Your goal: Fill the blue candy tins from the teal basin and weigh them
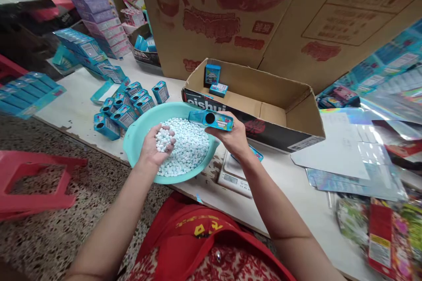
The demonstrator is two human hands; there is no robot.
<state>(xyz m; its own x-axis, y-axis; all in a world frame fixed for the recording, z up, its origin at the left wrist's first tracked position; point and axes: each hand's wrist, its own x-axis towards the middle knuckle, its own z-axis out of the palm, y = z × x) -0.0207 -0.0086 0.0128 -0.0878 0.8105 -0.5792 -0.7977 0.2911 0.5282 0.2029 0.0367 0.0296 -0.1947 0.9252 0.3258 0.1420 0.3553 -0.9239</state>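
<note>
My left hand [155, 145] is cupped palm-up over a turquoise basin [133, 134], with a heap of small white candies [164, 138] in it. The same pale candies [187, 147] fill much of the basin. My right hand [235, 134] grips a small blue candy box [219, 121] above the basin's right rim. The box is tilted with its end flap open to the left, and a dark round hole shows on the side facing me. Below my right wrist is a white digital scale [235, 182], with a blue packet [256, 153] partly hidden on it.
Behind the basin stands an open cardboard carton [270, 116] holding a few blue boxes [212, 74]. Several more blue boxes [123, 116] stand left of the basin. A large carton [231, 22] walls off the back. Plastic sheets [356, 158] lie at right; a red stool [36, 184] stands left.
</note>
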